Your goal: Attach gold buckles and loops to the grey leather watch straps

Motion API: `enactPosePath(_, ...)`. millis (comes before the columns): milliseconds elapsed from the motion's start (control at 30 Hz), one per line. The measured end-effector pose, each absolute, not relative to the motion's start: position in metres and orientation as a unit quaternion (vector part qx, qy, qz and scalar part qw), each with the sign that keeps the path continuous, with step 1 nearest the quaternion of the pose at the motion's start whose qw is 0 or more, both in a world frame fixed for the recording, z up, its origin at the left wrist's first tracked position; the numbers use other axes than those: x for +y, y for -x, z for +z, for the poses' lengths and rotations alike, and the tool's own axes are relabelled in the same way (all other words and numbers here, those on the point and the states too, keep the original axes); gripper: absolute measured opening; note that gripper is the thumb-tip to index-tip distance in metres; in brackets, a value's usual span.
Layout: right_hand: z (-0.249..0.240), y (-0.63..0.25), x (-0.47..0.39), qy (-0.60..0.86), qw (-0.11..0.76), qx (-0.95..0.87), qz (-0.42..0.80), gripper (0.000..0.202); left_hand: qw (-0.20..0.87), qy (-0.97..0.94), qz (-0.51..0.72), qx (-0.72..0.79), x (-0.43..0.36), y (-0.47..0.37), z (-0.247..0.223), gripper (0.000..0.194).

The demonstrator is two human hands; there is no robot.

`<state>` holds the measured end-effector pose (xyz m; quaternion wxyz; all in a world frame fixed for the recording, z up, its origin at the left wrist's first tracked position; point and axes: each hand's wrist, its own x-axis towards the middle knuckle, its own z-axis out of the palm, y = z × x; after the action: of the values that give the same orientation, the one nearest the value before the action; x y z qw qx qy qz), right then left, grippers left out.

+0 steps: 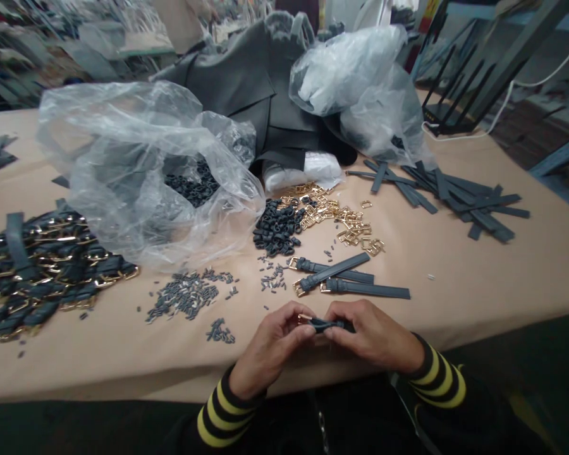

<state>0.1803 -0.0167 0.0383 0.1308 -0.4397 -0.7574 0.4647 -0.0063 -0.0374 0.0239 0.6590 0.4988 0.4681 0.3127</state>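
Near the table's front edge, a dark strap with a gold buckle (320, 324) is held between both hands. My left hand (277, 338) pinches its buckle end between thumb and fingers. On the other side, my right hand (365, 332) closes thumb and fingers on the strap, covering much of that end. Just beyond the hands lie several dark straps with gold buckles (365, 289), some crossing. Farther back are a pile of small black loops (277, 227) and a spread of gold buckles (355, 227). Small dark pieces (183, 297) are scattered left of my left hand.
A heap of buckled straps (42, 272) covers the left of the tan table (455, 316). Clear plastic bags (146, 164) stand behind, one holding black loops. Loose strips (474, 196) lie at the right, near a black router (448, 117) with a white cable.
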Motion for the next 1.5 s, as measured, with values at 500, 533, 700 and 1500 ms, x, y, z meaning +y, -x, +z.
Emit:
enactPosePath(500, 0.04, -0.139, 0.104, 0.492, 0.16, -0.821, 0.244, 0.015, 0.602, -0.466, 0.362, 0.538, -0.024, 0.01, 0.008, 0.02)
enactPosePath(533, 0.034, -0.132, 0.114, 0.496, 0.162, -0.818, 0.242, 0.014, 0.603, -0.462, 0.365, 0.539, -0.024, 0.01, 0.007, 0.02)
enactPosePath(700, 0.015, -0.122, 0.134, 0.488, 0.166, -0.812, 0.274, 0.005, 0.609, -0.447, 0.377, 0.535, -0.023, 0.012, 0.008, 0.019)
enactPosePath(1500, 0.031, -0.168, -0.011, 0.498, 0.326, -0.594, 0.541, 0.014, 0.524, -0.514, 0.404, 0.546, -0.042, -0.009, 0.019, 0.016)
